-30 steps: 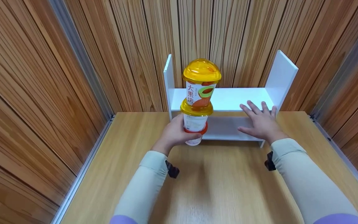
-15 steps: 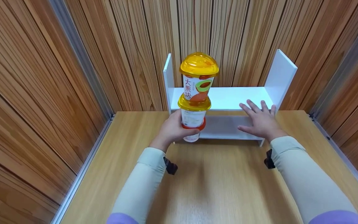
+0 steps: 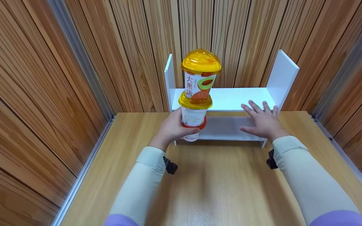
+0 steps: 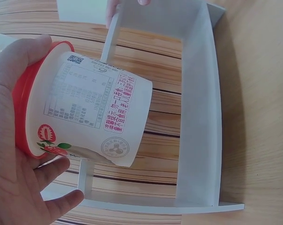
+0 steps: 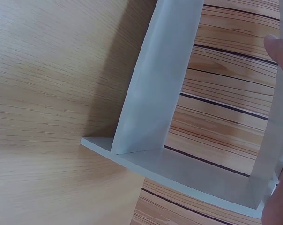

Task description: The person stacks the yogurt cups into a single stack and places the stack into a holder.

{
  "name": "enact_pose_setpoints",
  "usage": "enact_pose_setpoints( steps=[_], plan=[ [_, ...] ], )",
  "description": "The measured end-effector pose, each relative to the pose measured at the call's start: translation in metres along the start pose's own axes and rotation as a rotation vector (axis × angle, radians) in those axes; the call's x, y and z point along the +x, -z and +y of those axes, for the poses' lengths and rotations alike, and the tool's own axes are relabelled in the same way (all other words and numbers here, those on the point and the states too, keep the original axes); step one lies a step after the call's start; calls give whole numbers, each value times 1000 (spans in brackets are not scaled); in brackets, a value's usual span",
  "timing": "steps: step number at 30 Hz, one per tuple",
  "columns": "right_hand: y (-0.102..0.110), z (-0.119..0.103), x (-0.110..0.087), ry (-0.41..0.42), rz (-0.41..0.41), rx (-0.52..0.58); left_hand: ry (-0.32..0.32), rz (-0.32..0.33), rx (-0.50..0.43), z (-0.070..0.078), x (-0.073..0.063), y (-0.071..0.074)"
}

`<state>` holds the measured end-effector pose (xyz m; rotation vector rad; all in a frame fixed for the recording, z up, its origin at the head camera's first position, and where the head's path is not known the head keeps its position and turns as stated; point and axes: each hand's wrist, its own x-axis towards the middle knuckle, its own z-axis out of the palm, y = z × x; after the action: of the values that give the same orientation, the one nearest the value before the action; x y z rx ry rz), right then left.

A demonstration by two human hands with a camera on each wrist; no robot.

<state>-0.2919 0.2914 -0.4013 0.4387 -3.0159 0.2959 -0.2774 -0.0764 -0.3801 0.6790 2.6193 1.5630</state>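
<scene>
A stack of fruit cups rises in front of the left part of a white two-tier shelf (image 3: 236, 97). On top is a cup with a yellow dome lid (image 3: 201, 61) and fruit print; a yellow-lidded cup (image 3: 193, 116) sits beneath it. My left hand (image 3: 171, 127) holds the bottom, red-lidded cup (image 4: 92, 105), thumb and fingers curled round its red lid (image 4: 26, 103). This bottom cup lies in front of the lower tier in the head view. My right hand (image 3: 262, 122) is spread with nothing in it, fingertips over the upper tier's front edge.
The shelf stands at the back of a wooden table (image 3: 225, 182), against a wood-plank wall (image 3: 130, 56). Its upright side panels (image 3: 283, 77) rise above the upper tier. Plank walls with metal edge strips (image 3: 83, 172) close in both sides.
My left hand has carried the stack slightly up and left in the head view. The right hand stays almost where it was, fingers still spread.
</scene>
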Motion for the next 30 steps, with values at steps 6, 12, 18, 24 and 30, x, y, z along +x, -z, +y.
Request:
enact_pose_setpoints(
  steps=[6, 12, 18, 24, 30],
  plan=[
    [1, -3, -2, -13, -7, 12, 16, 5, -14, 4, -4, 4],
    [3, -6, -2, -14, -1, 0, 7, 26, -31, 10, -6, 10],
    [0, -8, -4, 0, 11, -3, 12, 35, -9, 14, -6, 15],
    [-3, -7, -5, -5, 17, -5, 29, 43, 12, 20, -5, 19],
    [-3, -8, -5, -14, 16, -1, 37, 43, 31, 23, -3, 23]
  ],
)
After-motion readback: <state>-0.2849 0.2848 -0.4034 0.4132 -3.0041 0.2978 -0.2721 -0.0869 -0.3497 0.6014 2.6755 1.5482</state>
